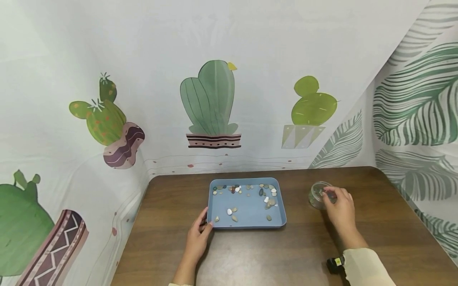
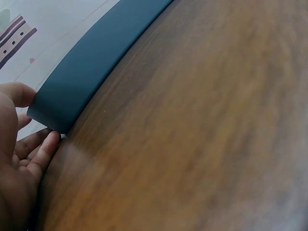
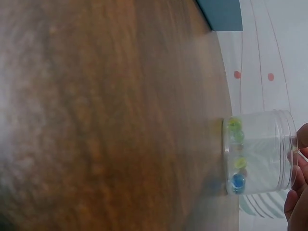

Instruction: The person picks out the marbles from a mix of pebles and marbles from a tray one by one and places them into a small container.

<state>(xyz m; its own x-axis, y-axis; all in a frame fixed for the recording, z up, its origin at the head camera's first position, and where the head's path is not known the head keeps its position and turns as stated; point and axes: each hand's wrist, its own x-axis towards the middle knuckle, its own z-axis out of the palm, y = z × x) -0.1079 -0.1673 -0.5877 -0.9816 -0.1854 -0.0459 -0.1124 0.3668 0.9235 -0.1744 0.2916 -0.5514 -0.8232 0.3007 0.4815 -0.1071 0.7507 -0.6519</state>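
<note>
A blue tray (image 1: 247, 220) with several pebbles (image 1: 229, 212) lies on the table. My left hand (image 1: 198, 232) grips its near left corner; in the left wrist view, the hand (image 2: 24, 154) has fingers at the top and bottom of the tray's wall (image 2: 91, 62). To the right stands a clear round jar (image 1: 316, 200). My right hand (image 1: 341, 208) is at its mouth, fingertips bent at the rim. The right wrist view shows several glass marbles (image 3: 238, 181) at the jar's bottom and the right hand (image 3: 299, 178) at its rim. Whether the fingertips pinch anything is unclear.
The brown wooden table (image 1: 257, 258) ends against a white cloth backdrop (image 1: 264, 99) printed with cacti and leaves. Near my right sleeve (image 1: 366, 266) is a small black device (image 1: 334, 265) with a yellow mark.
</note>
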